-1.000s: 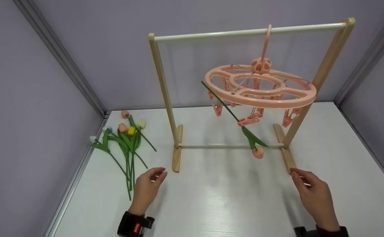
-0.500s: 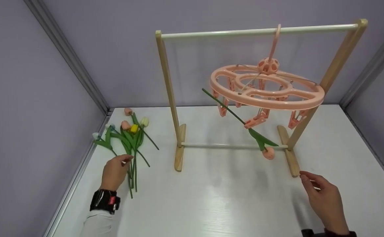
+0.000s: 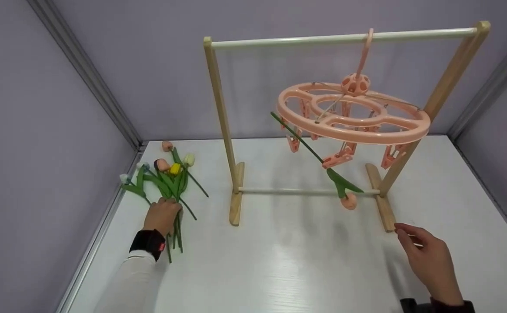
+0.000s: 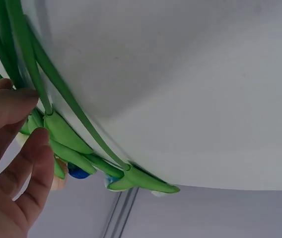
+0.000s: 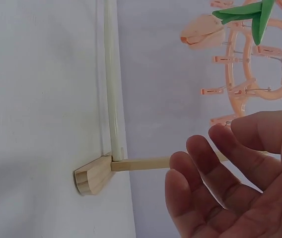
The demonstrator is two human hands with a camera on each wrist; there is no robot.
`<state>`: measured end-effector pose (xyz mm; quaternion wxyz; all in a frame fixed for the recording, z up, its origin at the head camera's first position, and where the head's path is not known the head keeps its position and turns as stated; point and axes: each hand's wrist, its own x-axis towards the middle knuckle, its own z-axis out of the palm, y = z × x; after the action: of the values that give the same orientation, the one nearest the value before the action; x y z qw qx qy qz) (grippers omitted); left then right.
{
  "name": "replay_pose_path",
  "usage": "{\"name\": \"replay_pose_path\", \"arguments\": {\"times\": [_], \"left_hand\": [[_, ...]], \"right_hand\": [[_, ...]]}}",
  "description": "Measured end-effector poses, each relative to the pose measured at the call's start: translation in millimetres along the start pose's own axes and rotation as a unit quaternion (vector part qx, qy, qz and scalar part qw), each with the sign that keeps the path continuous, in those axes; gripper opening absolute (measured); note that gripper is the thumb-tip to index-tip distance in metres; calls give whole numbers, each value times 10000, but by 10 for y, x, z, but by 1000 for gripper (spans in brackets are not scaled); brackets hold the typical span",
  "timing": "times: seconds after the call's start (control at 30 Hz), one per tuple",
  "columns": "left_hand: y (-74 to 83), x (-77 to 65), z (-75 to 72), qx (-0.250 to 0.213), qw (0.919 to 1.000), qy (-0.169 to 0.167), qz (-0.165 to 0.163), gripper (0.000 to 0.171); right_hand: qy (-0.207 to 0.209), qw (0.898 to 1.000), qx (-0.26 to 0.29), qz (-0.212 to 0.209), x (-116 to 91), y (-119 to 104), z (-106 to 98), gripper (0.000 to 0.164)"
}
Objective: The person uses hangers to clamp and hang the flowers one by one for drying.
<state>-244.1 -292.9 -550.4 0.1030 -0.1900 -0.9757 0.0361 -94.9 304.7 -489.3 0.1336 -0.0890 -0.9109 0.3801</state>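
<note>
At the left of the head view, my left hand reaches down over the green stems of a bunch of artificial tulips. In the left wrist view, thumb and fingertips of the left hand are right at the stems; I cannot tell whether they pinch one. The blooms are pink, yellow, white and blue. My right hand hovers near the rack's right foot, fingers loosely curled, with nothing in it. A pink tulip hangs bloom-down, its stem held in a clothespin of the round pink hanger.
The hanger hooks over the white top bar of a wooden rack standing on the white table. Its left foot lies between the tulips and the middle. Several other clothespins dangle from the ring. Grey walls enclose the table.
My left hand has moved left and down onto the tulip stems. One pink bloom in the bunch has shifted slightly, showing a dark blue one beside it. The right hand keeps its place by the rack's foot.
</note>
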Motion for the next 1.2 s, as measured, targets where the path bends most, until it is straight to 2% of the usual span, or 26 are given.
{"name": "replay_pose_path", "arguments": {"times": [0.1,0.2,0.33,0.4,0.47,0.53,0.63,0.8,0.93,1.2], "left_hand": [[-28,-3,34,376,9989,171,204,21],[-67,-16,56,562,9956,493,573,21],[-101,-38,12,336,9886,987,1088,23],[-105,-41,-47,101,9841,1297,1213,25],[-117,-34,-114,-115,9767,1754,1232,27],[-133,-22,-192,-371,9655,2302,1162,27],[-147,-7,-358,-593,9415,3160,1010,25],[-95,13,-727,-938,9012,4183,634,25],[44,17,-993,-1313,8772,4593,475,27],[540,-53,-1406,-1949,8520,4828,554,37]], "right_hand": [[13,10000,17,24,-5,7,8,32],[36,9999,85,46,-12,9,16,31],[93,9998,172,65,-21,-6,18,29],[111,9998,167,89,-25,-13,16,29],[106,9997,181,122,-31,-19,14,29],[107,9997,182,146,-38,-24,13,29],[102,9996,170,181,-49,-41,4,30],[214,9994,276,57,-78,-81,-20,27],[279,9990,350,-76,-105,-109,-21,25],[314,9989,320,-152,-122,-157,15,23]]}}
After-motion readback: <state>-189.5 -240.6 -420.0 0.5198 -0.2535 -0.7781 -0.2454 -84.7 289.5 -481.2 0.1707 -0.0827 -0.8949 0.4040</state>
